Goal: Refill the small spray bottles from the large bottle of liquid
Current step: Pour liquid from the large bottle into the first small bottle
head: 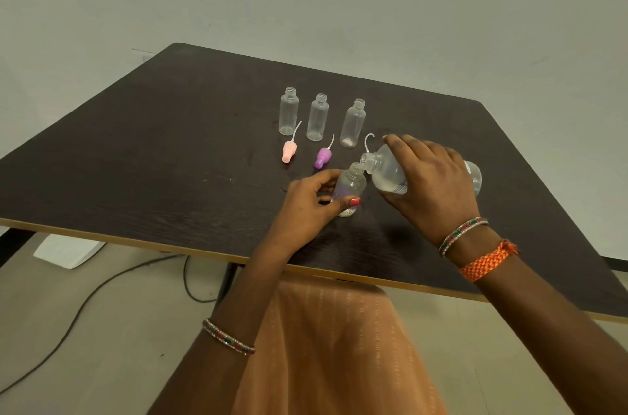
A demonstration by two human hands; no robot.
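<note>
Tilting leftward at frame centre, the large clear plastic bottle (pixel 390 173), gripped by the right hand (pixel 431 176), is mouthed over the small clear bottle (pixel 351 188), gripped upright on the dark desk (pixel 170 159) by the left hand (pixel 309 207).

Dark matt wood-grain table (pixel 176 149). Clear glossy plastic bottles (pixel 289 111). Smooth pink cap (pixel 289 151), orange woven wristband (pixel 489 261).

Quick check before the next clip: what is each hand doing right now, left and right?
Left hand: grips the small spray bottle standing on the table.
Right hand: holds the large bottle tilted, its mouth at the small bottle's neck.
</note>
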